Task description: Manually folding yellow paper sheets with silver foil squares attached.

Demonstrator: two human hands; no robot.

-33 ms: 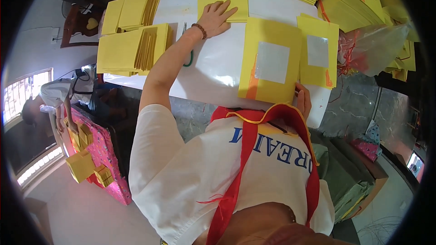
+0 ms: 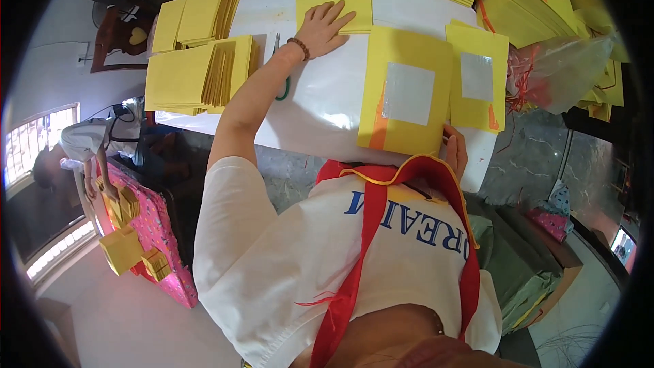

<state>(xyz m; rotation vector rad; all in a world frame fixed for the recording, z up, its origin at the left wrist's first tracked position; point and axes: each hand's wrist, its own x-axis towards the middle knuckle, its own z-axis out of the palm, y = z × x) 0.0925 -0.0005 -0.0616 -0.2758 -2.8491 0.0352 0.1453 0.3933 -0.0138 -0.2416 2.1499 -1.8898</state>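
Two bare hands are recorded at the white table (image 2: 320, 109). Nearest, the right hand (image 2: 455, 150) is curled at the near right edge of a large yellow packet (image 2: 407, 54); whether the packet is gripped cannot be told, the fingertips being partly hidden. It is judged light, paper-stiff and easily creased, its pale panel (image 2: 410, 94) slick; plain edges are best held. Beyond, the left hand (image 2: 323, 31) is laid, fingers spread, on a smaller yellow piece (image 2: 361, 3), nothing being grasped.
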